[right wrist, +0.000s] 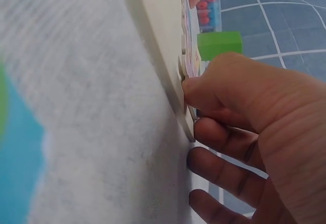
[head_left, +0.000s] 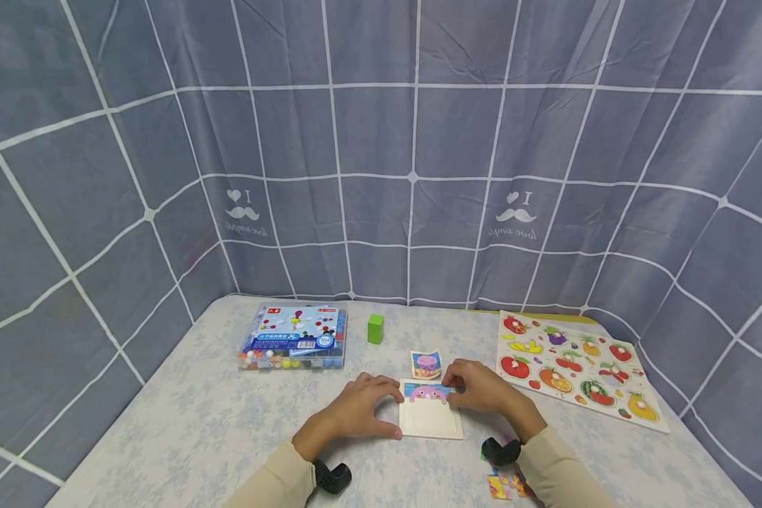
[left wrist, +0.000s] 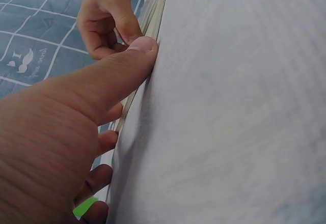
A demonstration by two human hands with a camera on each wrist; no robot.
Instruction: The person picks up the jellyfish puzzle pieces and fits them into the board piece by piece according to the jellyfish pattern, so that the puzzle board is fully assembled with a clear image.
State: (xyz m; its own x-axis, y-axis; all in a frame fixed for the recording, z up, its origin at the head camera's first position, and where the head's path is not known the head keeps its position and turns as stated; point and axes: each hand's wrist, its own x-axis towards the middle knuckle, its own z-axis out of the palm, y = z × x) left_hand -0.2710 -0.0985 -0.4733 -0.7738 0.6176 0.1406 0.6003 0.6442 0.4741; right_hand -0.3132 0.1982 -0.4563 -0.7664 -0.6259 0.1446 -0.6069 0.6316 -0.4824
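Note:
A shallow wooden puzzle board (head_left: 430,420) lies in front of me, with pink-and-blue puzzle pieces (head_left: 427,393) along its far side. My left hand (head_left: 362,408) spreads around the board's left edge. Its thumb touches near the front corner and its fingertips reach the far corner. At the far right corner my right hand (head_left: 482,388) has thumb and index finger curled at the end of the row of pieces. In the right wrist view the thumb (right wrist: 204,89) presses at a puzzle piece (right wrist: 191,56) by the rim. A picture card (head_left: 426,365) with a pink sea creature lies just beyond the board.
Loose colourful puzzle pieces (head_left: 500,487) lie under the right forearm. A green block (head_left: 375,329) stands at the back, beside a clear box of beads (head_left: 294,337). On the right is a large fruit picture board (head_left: 565,367). A grey-blue curtain (head_left: 381,141) encloses the table.

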